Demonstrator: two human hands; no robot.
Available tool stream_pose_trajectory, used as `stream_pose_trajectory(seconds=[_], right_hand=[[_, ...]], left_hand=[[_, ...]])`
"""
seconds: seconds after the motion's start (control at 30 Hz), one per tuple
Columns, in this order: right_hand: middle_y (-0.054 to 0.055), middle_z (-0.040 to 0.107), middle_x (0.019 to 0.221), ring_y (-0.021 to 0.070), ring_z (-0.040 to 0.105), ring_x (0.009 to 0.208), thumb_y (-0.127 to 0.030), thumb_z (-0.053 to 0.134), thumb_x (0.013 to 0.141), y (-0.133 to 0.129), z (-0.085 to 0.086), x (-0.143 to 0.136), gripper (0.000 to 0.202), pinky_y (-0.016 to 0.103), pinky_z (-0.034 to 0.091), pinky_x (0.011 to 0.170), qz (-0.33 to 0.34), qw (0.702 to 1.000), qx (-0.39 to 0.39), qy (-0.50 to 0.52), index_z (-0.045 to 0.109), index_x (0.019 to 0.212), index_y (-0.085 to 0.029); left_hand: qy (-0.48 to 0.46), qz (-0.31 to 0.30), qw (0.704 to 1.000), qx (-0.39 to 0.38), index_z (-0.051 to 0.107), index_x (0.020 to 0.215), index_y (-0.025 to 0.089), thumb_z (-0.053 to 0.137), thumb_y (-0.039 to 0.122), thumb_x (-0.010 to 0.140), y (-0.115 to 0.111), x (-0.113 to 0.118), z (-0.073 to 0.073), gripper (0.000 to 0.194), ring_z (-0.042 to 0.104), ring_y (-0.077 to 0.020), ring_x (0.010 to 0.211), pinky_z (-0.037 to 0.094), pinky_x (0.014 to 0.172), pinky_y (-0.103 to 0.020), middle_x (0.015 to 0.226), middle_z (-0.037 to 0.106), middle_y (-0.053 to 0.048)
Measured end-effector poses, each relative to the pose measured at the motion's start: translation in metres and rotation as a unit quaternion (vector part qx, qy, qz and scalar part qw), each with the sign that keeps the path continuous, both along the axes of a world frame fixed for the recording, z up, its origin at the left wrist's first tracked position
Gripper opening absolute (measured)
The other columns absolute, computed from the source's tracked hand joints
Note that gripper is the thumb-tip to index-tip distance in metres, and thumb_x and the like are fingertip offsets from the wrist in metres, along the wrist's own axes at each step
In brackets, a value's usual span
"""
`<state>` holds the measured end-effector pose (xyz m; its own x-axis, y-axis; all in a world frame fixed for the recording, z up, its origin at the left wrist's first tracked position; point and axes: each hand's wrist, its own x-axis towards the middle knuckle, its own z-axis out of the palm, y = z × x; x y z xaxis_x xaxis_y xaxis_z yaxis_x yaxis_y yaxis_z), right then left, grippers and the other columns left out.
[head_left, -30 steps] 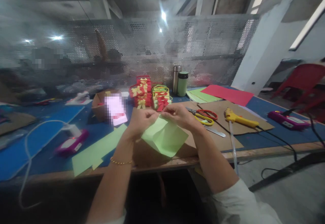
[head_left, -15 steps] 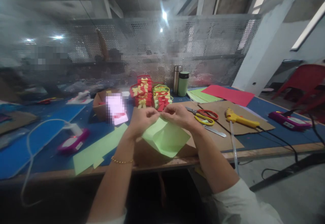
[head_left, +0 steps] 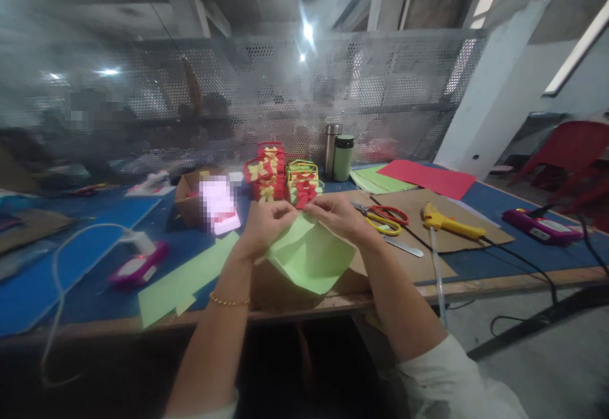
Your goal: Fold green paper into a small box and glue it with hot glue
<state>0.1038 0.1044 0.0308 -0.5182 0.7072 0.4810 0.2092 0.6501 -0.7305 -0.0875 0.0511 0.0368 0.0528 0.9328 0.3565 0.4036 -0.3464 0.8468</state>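
Observation:
A creased sheet of light green paper [head_left: 314, 257] is held up over the front of the table, its near part bulging toward me. My left hand [head_left: 269, 225] pinches its far edge, and my right hand [head_left: 337, 219] pinches the same edge close beside it. The two sets of fingertips nearly meet, and they hide the edge between them. Cardboard [head_left: 271, 286] lies under the paper. Just beyond my hands stand small red paper baskets [head_left: 267, 172] with yellow bows and green ones [head_left: 302, 178] with red bows.
Right of my hands lie scissors [head_left: 387, 219], a craft knife [head_left: 403, 246] and a yellow glue gun [head_left: 451, 224]. Green strips [head_left: 185, 283], a lit phone [head_left: 219, 206] and a purple power strip [head_left: 139, 265] are on the left. Two flasks [head_left: 342, 159] and red sheets [head_left: 428, 177] stand or lie behind.
The green paper's near part has opened out a little and its inner fold looks smoother. Both hands keep their pinch in nearly the same place.

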Motion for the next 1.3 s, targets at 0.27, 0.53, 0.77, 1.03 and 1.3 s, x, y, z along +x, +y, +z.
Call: stream_pose_trajectory(seconds=[0.27, 0.53, 0.77, 1.03, 1.3], right_hand=[[-0.002, 0.05, 0.062, 0.0112, 0.043, 0.059, -0.052, 0.059, 0.086, -0.002, 0.003, 0.002, 0.039, 0.025, 0.029, 0.053, 0.027, 0.999, -0.027, -0.005, 0.055, 0.065, -0.019], [0.0, 0.058, 0.066, 0.0128, 0.051, 0.065, -0.03, 0.059, 0.077, -0.001, 0.004, 0.005, 0.014, 0.025, 0.04, 0.061, 0.074, 0.997, -0.029, -0.008, 0.061, 0.07, -0.018], [-0.001, 0.056, 0.065, 0.0126, 0.049, 0.064, -0.038, 0.063, 0.081, 0.0, 0.003, 0.005, 0.023, 0.025, 0.037, 0.059, 0.077, 0.996, -0.033, -0.012, 0.062, 0.07, -0.018], [0.0, 0.051, 0.063, 0.0129, 0.046, 0.061, -0.063, 0.05, 0.095, -0.011, 0.01, 0.005, 0.054, 0.026, 0.033, 0.056, 0.013, 1.0, -0.001, 0.005, 0.056, 0.064, -0.018], [0.0, 0.059, 0.069, 0.0143, 0.052, 0.069, -0.037, 0.059, 0.082, -0.015, 0.013, 0.004, 0.022, 0.026, 0.038, 0.064, 0.045, 0.999, 0.013, 0.024, 0.06, 0.069, -0.019]], left_hand=[[0.067, 0.003, 0.997, 0.037, 0.071, 0.069, 0.014, 0.064, 0.037, 0.078, 0.006, -0.004, -0.002, 0.025, 0.048, -0.0097, 0.057, 0.036, 0.05, -0.02, 0.062, 0.062, -0.001], [0.051, -0.024, 0.998, 0.019, 0.071, 0.068, 0.015, 0.066, 0.036, 0.077, 0.002, 0.001, -0.001, 0.024, 0.048, -0.0093, 0.057, 0.035, 0.05, -0.02, 0.062, 0.061, -0.001], [0.042, -0.051, 0.998, -0.009, 0.069, 0.069, 0.014, 0.066, 0.039, 0.078, -0.004, 0.001, 0.004, 0.026, 0.046, -0.0096, 0.059, 0.035, 0.051, -0.02, 0.064, 0.058, -0.001], [0.031, -0.026, 0.998, 0.055, 0.066, 0.069, 0.016, 0.064, 0.037, 0.082, -0.002, 0.0, 0.002, 0.024, 0.048, -0.0098, 0.059, 0.037, 0.056, -0.022, 0.064, 0.061, 0.0], [0.002, -0.054, 0.997, 0.057, 0.07, 0.075, 0.015, 0.066, 0.036, 0.084, -0.007, 0.003, 0.001, 0.023, 0.052, -0.0101, 0.063, 0.038, 0.057, -0.022, 0.069, 0.065, -0.001]])
